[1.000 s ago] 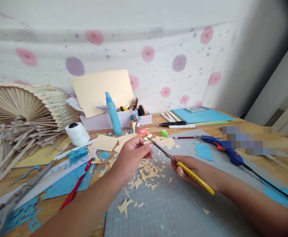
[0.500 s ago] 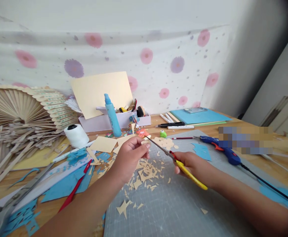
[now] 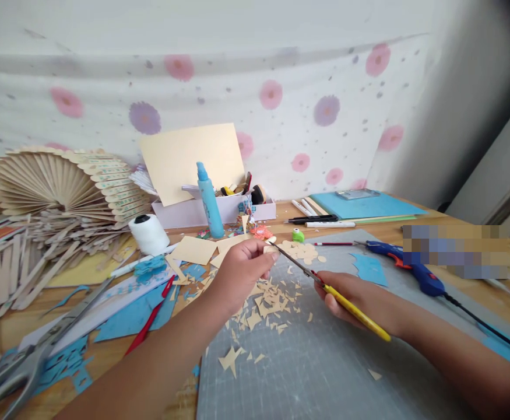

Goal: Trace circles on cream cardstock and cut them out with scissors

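Between thumb and fingers, my left hand (image 3: 246, 267) pinches a small cream paper piece (image 3: 271, 249). My right hand (image 3: 351, 294) is closed around yellow-handled scissors (image 3: 355, 312), whose blades point up and left to the edge of that piece. Whether the blades are fully closed is hard to make out. Just beyond the blades lies a cluster of cream paper discs (image 3: 301, 252). Below my hands, many cream paper scraps (image 3: 272, 300) are scattered over the grey cutting mat (image 3: 307, 367).
A blue glue gun (image 3: 425, 279) with a black cord lies at right. Large metal shears (image 3: 40, 350), a red-handled tool (image 3: 152, 315) and blue paper lie at left. Behind stand a thread spool (image 3: 148, 233), a blue bottle (image 3: 210, 204) and a white box (image 3: 173, 214).
The whole view has shifted, so the scene sits slightly further right. My right hand has turned the scissors a little; both hands keep their holds near the paper piece.
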Motion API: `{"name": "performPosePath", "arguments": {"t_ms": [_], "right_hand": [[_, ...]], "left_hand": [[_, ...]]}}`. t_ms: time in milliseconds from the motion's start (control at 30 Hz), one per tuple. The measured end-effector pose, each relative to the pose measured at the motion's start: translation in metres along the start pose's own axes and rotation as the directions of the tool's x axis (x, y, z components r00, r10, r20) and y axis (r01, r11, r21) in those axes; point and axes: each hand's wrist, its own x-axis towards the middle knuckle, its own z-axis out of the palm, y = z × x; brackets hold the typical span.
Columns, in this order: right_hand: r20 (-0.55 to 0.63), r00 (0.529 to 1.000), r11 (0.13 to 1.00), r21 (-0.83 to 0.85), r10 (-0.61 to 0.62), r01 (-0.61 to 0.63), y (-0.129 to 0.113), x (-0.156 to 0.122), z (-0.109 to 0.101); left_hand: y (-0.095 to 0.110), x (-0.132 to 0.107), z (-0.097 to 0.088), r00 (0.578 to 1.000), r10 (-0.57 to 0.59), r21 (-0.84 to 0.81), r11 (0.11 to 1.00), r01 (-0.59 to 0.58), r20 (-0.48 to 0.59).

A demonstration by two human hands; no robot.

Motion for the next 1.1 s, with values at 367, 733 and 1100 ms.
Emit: {"name": "performPosePath", "arguments": {"t_ms": [367,733,1100], "right_hand": [[0.036,0.999,0.997,0.074,0.033,-0.036,0.007,0.006,-0.002],[0.015,0.997,0.994,0.087,0.071,-0.072,0.004,0.008,-0.003],[-0.007,1.000,1.000,0.010,-0.009,0.009,0.005,0.001,0.001]], "left_hand": [[-0.001,0.003,-0.007,0.998,-0.044,0.111,0.993,0.039,0.050],[0.009,0.003,-0.018,0.980,-0.076,0.107,0.993,0.056,0.185],[0.000,0.008,-0.019,0.989,0.022,0.167,0.985,-0.047,0.147]]}}
